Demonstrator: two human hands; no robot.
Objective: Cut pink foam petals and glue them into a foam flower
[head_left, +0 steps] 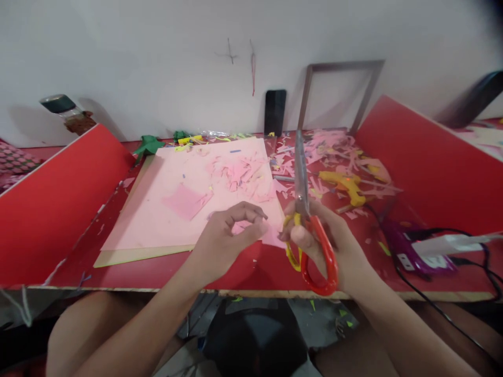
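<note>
My right hand (330, 246) is wrapped round a pair of scissors (320, 256) with one red and one yellow handle loop. The blades point up and away from me and look closed together. Close by on the left, my left hand (231, 238) hovers over the front edge of the pale pink sheets, thumb and fingertips brought together. Whatever may be between those fingertips is too small to make out. Pink paper (274, 235) shows between the two hands. Pink paper cuttings (239, 175) and a darker pink square (186, 200) lie on the large pale pink sheet (145, 225).
Right of the scissors lie a yellow glue gun (346, 183), pink scraps (334, 144) and a purple power strip (418, 254) with cables. Red panels (66, 204) flank the red table (243, 267). A phone (275, 112) and a frame (308, 94) lean against the wall.
</note>
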